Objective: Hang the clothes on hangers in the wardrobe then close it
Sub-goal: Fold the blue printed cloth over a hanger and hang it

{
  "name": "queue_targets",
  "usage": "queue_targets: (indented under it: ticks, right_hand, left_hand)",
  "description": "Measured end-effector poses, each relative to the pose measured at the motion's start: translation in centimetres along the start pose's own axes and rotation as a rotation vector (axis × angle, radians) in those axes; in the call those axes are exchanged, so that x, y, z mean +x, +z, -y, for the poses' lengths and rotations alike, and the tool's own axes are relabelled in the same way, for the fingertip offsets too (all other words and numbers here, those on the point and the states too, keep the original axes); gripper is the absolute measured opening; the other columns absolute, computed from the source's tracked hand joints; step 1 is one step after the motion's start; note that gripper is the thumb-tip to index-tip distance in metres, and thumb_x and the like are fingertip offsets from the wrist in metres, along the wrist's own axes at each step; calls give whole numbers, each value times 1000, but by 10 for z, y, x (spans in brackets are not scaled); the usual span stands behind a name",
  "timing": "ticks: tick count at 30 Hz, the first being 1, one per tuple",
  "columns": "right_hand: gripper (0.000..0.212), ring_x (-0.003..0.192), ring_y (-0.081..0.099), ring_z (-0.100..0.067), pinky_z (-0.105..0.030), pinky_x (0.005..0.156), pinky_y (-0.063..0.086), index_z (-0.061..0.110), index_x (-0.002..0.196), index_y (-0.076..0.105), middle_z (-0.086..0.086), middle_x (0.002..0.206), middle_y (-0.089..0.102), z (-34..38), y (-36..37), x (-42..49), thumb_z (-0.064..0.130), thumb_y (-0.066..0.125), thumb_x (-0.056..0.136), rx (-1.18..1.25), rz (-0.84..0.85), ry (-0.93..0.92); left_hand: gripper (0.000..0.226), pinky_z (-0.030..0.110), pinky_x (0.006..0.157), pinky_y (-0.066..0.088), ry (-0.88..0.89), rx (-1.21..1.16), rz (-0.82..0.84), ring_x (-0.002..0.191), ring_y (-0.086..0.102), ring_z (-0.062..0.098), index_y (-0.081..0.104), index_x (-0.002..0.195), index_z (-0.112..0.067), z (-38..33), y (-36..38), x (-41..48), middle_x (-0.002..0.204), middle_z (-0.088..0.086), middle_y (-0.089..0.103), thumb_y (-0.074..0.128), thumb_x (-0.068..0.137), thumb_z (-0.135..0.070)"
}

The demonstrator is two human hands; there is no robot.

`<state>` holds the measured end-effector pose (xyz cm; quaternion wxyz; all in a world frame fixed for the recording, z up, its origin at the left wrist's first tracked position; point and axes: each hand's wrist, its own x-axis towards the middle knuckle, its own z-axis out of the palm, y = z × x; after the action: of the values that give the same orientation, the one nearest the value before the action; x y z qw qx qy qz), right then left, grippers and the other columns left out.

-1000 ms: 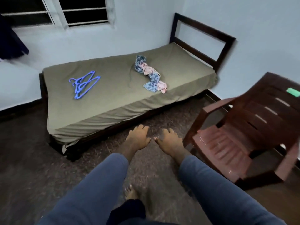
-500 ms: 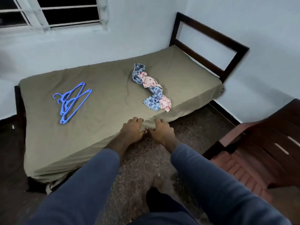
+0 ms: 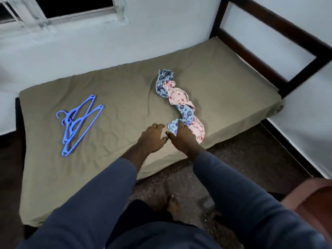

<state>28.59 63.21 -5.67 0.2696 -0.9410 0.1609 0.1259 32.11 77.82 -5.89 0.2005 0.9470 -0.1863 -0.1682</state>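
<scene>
**Here, two hands over a bed, the right one touching a twist of clothes**

The person's right hand stretches forward with its fingers nearly straight. Its fingertips rest on the near end of the clothes and are not closed around the fabric. The left hand hovers just beside it, thumb almost meeting thumb. Its fingers are loosely curled and hold nothing. Both arms wear blue sleeves.

The clothes form one long twisted bundle of blue flowered cloth and pink striped cloth. It runs diagonally from the middle of the mattress down to its front edge, and the pink end lies almost at that edge. No print on the fabric can be read as writing.

Well apart to the left lie the blue plastic hangers, stacked loosely with their hooks pointing left. A wide stretch of bare olive sheet separates them from the hands. The hangers sit well inside the mattress edge.

A dark wooden bed frame rises at the right end, against a pale wall. A window sits above the far side of the bed.

In front of the bed is a strip of dark speckled floor, where one bare foot stands. A reddish chair crowds the lower right corner, narrowing that strip.
</scene>
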Motion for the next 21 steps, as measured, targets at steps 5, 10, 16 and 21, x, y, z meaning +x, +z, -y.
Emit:
queue_targets:
  ticks: [5, 10, 16, 21]
  right_hand:
    - [67, 126, 50, -37, -46, 100, 44, 11, 145, 34, -15, 140, 50, 3, -4, 72, 48, 58, 94, 30, 42, 31]
    - [64, 126, 50, -37, -45, 100, 44, 10, 145, 36, -16, 142, 49, -9, -16, 124, 41, 59, 94, -20, 81, 59]
    - [42, 119, 55, -32, -37, 96, 46, 14, 123, 60, -12, 128, 59, -26, -19, 192, 40, 61, 90, -84, 110, 72]
    - [24, 105, 61, -32, -30, 79, 45, 10, 98, 66, -14, 108, 64, -42, -12, 262, 29, 61, 84, -105, 235, 29]
  left_hand:
    - [58, 45, 102, 42, -18, -63, 71, 126, 48, 33, 42, 142, -13, 18, -4, 72, 138, 13, 47, 60, 92, -38]
    - [59, 44, 102, 42, -27, -140, 84, 124, 50, 36, 43, 141, -11, 33, -10, 134, 134, 17, 49, 64, 91, -34]
    - [58, 40, 101, 41, -84, -210, 112, 122, 51, 34, 43, 141, -10, 42, -15, 193, 133, 18, 50, 64, 91, -31]
    - [57, 37, 101, 40, -152, -250, 151, 122, 52, 33, 44, 140, -9, 43, 1, 243, 131, 18, 52, 64, 92, -32]
